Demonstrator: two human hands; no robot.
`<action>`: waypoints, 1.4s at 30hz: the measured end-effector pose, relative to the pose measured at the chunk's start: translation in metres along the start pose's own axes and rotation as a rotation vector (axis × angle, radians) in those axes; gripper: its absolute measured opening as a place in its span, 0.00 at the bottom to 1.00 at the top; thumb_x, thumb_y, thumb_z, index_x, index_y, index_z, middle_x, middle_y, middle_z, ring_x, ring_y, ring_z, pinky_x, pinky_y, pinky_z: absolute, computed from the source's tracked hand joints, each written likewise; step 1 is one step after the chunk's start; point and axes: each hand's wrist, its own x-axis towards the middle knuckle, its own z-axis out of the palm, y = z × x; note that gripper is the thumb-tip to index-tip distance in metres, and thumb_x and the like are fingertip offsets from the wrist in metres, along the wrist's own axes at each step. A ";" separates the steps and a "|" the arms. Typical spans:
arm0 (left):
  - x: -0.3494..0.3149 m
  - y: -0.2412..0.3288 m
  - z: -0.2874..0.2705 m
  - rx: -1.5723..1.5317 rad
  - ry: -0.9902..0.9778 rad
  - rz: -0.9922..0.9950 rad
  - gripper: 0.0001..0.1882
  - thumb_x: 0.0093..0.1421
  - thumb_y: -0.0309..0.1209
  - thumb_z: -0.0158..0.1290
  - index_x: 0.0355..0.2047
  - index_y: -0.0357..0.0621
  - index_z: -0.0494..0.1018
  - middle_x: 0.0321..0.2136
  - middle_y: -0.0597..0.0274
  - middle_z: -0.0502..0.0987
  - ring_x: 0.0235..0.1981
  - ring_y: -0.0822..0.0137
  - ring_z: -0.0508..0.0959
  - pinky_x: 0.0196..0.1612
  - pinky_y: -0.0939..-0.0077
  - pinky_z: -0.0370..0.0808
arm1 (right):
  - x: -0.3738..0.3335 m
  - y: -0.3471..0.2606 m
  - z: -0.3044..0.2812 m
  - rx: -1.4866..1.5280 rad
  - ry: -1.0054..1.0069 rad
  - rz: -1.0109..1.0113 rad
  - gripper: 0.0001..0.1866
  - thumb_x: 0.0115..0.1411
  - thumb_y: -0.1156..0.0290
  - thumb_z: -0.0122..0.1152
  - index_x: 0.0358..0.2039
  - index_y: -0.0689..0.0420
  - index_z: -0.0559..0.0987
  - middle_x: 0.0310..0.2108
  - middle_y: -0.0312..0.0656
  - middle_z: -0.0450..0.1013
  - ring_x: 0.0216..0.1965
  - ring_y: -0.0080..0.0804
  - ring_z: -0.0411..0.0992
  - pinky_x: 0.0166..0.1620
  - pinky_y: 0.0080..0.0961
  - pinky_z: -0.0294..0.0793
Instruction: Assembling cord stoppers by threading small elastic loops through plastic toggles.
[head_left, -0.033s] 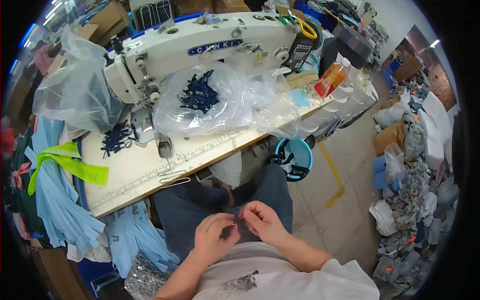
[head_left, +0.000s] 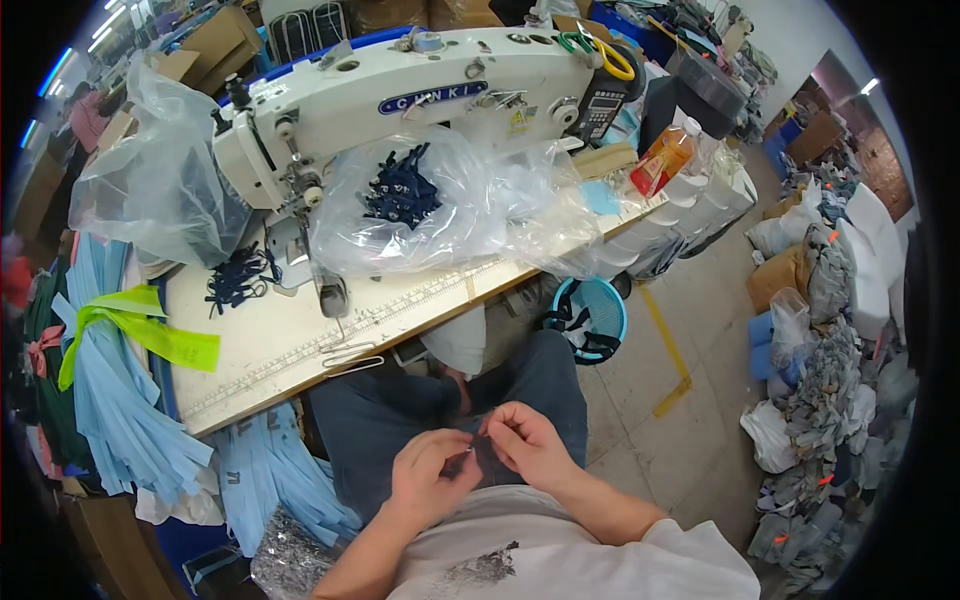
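Note:
Both hands are held close together over my lap. The fingers of my left hand are bent in a pinch, with a tiny shiny bit showing at the fingertips, too small to name. My right hand is also pinched, its fingertips just across from the left ones; what they hold is hidden. Beyond my knees stands a white sewing machine on its table. Small dark blue fabric loops lie in a clear plastic bag there, and a second bunch of dark loops rests left of the needle area.
Light blue fabric strips hang at the left, with a neon yellow strip over them. A light blue basket stands on the floor past my right knee. An orange bottle is on the table's right end. Grey fabric piles line the right side.

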 end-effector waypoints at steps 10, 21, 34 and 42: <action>-0.001 0.002 -0.012 -0.561 -0.236 -0.352 0.12 0.48 0.12 0.56 0.34 0.33 0.74 0.35 0.52 0.74 0.34 0.65 0.76 0.32 0.79 0.75 | 0.003 -0.017 -0.004 0.012 0.009 -0.030 0.10 0.61 0.75 0.57 0.43 0.56 0.70 0.30 0.30 0.71 0.19 0.10 0.63 0.19 0.09 0.59; 0.002 0.012 -0.001 -0.799 -0.151 -0.751 0.13 0.53 0.12 0.55 0.40 0.32 0.72 0.33 0.59 0.76 0.30 0.76 0.75 0.34 0.86 0.71 | 0.002 -0.020 -0.022 -0.020 -0.060 -0.125 0.10 0.60 0.77 0.58 0.42 0.59 0.71 0.34 0.34 0.72 0.28 0.12 0.67 0.26 0.08 0.65; 0.006 0.019 0.003 -0.885 -0.233 -0.876 0.10 0.57 0.16 0.54 0.41 0.33 0.72 0.34 0.61 0.78 0.34 0.74 0.78 0.37 0.84 0.73 | -0.004 -0.012 -0.040 -0.167 -0.114 -0.283 0.09 0.58 0.80 0.60 0.40 0.61 0.75 0.32 0.32 0.72 0.31 0.10 0.67 0.32 0.08 0.66; 0.001 0.022 0.007 -0.886 -0.198 -0.857 0.14 0.58 0.14 0.52 0.46 0.32 0.72 0.38 0.55 0.78 0.37 0.71 0.79 0.36 0.85 0.74 | -0.001 -0.014 -0.036 -0.127 -0.141 -0.330 0.09 0.59 0.81 0.58 0.41 0.63 0.74 0.32 0.34 0.72 0.30 0.13 0.71 0.30 0.08 0.68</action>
